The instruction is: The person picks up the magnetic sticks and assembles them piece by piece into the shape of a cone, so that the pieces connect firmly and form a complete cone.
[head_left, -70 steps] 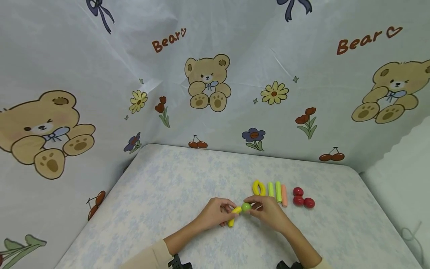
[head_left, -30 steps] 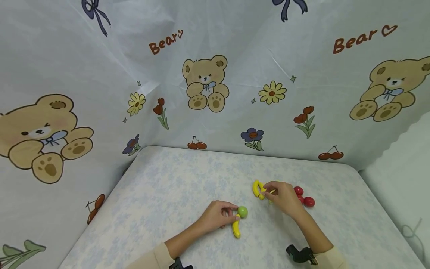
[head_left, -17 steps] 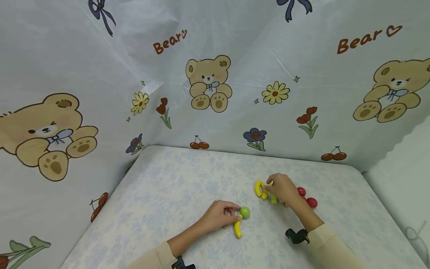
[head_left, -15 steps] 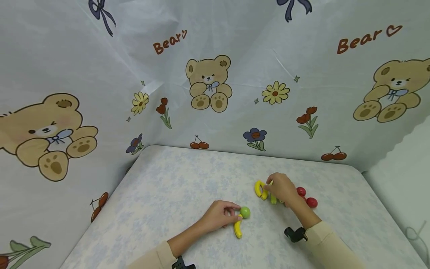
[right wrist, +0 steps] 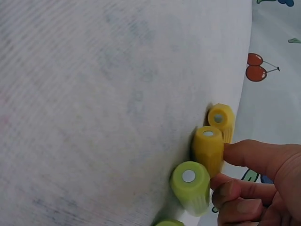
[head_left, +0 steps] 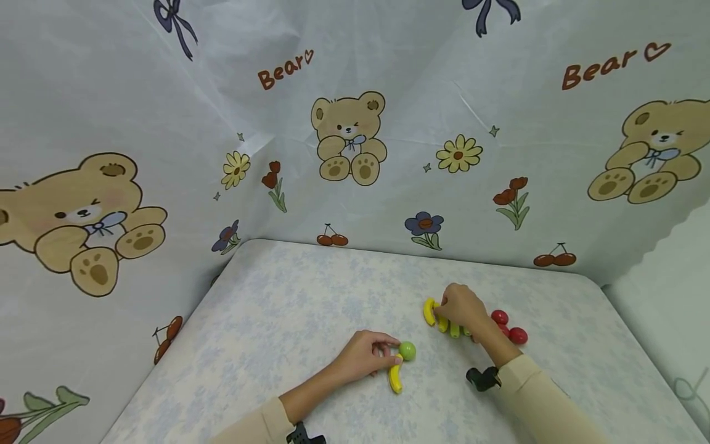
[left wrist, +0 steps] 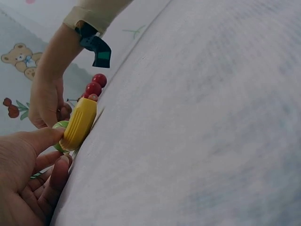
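Observation:
My left hand (head_left: pixel 359 357) pinches a yellow curved stick (head_left: pixel 395 378) at its upper end, and a finger touches the green ball (head_left: pixel 407 351) joined to or against that end. In the left wrist view the stick (left wrist: pixel 81 123) is ribbed and partly covers the ball (left wrist: pixel 60 125). Farther back, my right hand (head_left: pixel 463 306) has its thumb and finger around another yellow curved stick (head_left: pixel 443 324). In the right wrist view that stick (right wrist: pixel 208 149) shows a pale disc in its end. A second yellow curved stick (right wrist: pixel 220 117) lies just beyond it.
Light green sticks (head_left: pixel 455 331) lie right of the yellow pair, partly under the right hand. Several red balls (head_left: pixel 518 336) sit farther right. A bear-printed curtain (head_left: pixel 355 203) hangs behind the table (head_left: pixel 310 296).
My right hand left the green ball, reached to the back row and closed on a yellow curved stick, which now stands slightly apart from its neighbour. The left hand stays with its stick and ball.

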The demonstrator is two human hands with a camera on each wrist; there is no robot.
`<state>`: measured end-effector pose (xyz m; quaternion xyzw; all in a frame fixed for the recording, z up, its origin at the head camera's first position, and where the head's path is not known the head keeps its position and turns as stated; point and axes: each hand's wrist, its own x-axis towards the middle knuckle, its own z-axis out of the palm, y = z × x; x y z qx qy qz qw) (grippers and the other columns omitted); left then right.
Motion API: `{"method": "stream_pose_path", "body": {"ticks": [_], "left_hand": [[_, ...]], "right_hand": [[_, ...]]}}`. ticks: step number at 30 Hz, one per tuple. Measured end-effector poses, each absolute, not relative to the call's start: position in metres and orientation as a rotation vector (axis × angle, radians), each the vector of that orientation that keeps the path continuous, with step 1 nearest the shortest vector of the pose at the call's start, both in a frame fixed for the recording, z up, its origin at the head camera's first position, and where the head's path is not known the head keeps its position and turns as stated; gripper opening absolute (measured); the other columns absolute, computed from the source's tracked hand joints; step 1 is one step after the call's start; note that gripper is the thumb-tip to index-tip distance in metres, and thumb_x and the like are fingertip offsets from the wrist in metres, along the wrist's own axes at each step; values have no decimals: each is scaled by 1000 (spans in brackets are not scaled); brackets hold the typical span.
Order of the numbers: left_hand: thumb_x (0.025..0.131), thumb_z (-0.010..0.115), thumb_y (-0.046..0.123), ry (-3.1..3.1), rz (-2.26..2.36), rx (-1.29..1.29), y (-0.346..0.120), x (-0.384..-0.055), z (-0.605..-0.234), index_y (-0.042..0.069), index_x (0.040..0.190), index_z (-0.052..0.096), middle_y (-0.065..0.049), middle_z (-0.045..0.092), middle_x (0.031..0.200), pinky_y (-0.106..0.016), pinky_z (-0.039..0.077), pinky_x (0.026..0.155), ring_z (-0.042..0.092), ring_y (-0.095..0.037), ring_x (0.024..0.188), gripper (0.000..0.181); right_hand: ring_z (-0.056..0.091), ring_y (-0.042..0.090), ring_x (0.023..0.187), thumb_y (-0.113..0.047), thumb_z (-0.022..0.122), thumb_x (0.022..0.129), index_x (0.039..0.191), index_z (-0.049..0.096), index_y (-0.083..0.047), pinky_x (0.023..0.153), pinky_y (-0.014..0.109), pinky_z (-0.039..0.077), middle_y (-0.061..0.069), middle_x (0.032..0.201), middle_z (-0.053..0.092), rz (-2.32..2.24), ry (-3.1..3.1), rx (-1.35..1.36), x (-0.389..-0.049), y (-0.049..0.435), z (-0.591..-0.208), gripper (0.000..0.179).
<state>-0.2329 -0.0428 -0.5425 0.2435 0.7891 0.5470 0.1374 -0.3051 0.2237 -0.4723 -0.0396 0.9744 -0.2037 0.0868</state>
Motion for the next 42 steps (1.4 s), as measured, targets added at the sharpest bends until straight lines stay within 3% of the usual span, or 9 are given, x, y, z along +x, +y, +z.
{"method": "stream_pose_path", "body": {"ticks": [11,17,30,42], "left_hand": [[90,80,26,2280,1593,731,-42,-234,-545,14,118,76,7,68,76,-25,45,41,50,-8,43,31],[89,81,27,2298,1592,739,-43,-236,-547,15,117,76,8,68,76,-26,45,41,51,-9,43,31],[90,81,26,2295,1593,720,-41,-234,-542,13,117,76,7,67,75,-25,45,40,51,-8,43,30],[90,80,25,2313,1589,738,-42,-234,-545,12,117,76,8,68,76,-25,44,40,50,-8,43,30]], "right_hand": [[52,20,61,-19,79,88,79,68,-4,53,31,44,5,71,59,-638,2974,-124,-285,227,-450,21],[54,18,64,-17,80,88,85,72,-3,58,32,49,3,76,63,-707,2980,-208,-270,225,-445,16],[58,13,65,-15,83,85,91,72,-5,56,27,52,1,77,66,-811,3013,-257,-234,214,-453,16],[56,10,65,-13,84,84,87,72,-10,56,26,49,-4,74,64,-859,2952,-280,-216,209,-470,13]]}}
